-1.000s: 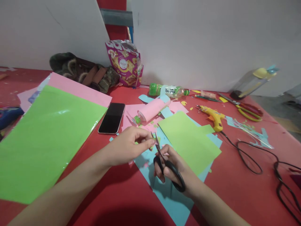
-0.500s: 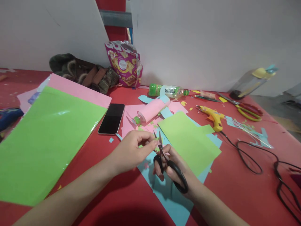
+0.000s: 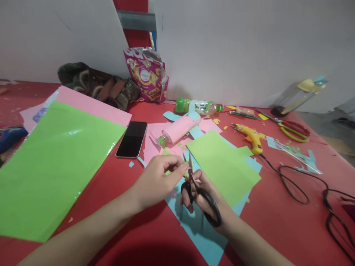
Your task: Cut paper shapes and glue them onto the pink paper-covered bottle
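Observation:
My right hand (image 3: 203,195) grips black-handled scissors (image 3: 200,191), their blades pointing up and slightly apart. My left hand (image 3: 159,177) pinches a small green paper scrap (image 3: 168,172) right beside the blades. Both hands hover over a blue paper sheet (image 3: 199,232) on the red table (image 3: 138,229). A green paper sheet (image 3: 222,166) lies just to the right of the hands.
A large green sheet (image 3: 50,166) on pink paper covers the left. A phone (image 3: 132,139), a pink-wrapped bottle (image 3: 177,130), a green-capped bottle (image 3: 198,106), a snack bag (image 3: 146,74), a yellow glue gun (image 3: 251,137) with black cable (image 3: 305,188) and red-yellow scissors (image 3: 292,130) lie around.
Both hands have shifted slightly to the right and forward with the scissors and scrap. The scissor blades have opened and closed a little.

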Demonstrator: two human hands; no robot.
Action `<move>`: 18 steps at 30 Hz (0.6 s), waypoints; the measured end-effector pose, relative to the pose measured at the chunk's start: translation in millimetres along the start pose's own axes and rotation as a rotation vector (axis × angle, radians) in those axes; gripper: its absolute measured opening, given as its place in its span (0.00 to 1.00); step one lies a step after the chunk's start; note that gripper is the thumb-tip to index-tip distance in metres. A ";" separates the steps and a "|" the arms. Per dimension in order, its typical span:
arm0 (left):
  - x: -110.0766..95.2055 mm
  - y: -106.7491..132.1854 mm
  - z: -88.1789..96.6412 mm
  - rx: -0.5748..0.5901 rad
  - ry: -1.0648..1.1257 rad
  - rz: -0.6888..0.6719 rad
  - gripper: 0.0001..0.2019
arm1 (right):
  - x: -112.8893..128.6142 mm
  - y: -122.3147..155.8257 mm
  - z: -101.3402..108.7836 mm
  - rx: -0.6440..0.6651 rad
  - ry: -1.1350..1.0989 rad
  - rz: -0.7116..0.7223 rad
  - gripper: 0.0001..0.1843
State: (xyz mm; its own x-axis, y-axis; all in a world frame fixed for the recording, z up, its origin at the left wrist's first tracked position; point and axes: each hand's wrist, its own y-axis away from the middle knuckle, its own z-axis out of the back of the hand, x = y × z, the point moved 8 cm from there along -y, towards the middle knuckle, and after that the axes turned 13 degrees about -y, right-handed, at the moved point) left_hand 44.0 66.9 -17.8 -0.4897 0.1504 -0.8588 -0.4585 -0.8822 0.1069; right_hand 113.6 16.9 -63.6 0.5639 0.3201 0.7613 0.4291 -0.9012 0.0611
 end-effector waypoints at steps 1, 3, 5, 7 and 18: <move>0.2 0.2 -0.8 -0.009 0.005 0.003 0.14 | -0.7 -0.1 0.8 0.003 -0.009 0.005 0.20; 0.4 0.6 -2.1 -0.032 0.019 0.010 0.15 | -1.8 -0.1 2.3 0.003 -0.019 0.016 0.19; 0.2 1.1 -3.1 -0.059 0.045 0.012 0.14 | -2.1 0.1 3.5 -0.010 -0.016 0.026 0.19; 0.3 1.7 -4.3 -0.076 0.081 0.012 0.14 | -1.2 0.2 3.4 -0.024 0.001 0.038 0.19; 1.8 2.7 -12.3 -0.052 0.193 0.034 0.14 | 1.5 0.2 1.1 -0.037 0.091 0.051 0.19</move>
State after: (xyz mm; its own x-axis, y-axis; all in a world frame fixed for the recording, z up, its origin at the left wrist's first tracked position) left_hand 51.0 59.4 -25.3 -0.3506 0.0366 -0.9358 -0.4026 -0.9081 0.1153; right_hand 115.3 17.5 -63.2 0.5175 0.2473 0.8192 0.3738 -0.9265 0.0435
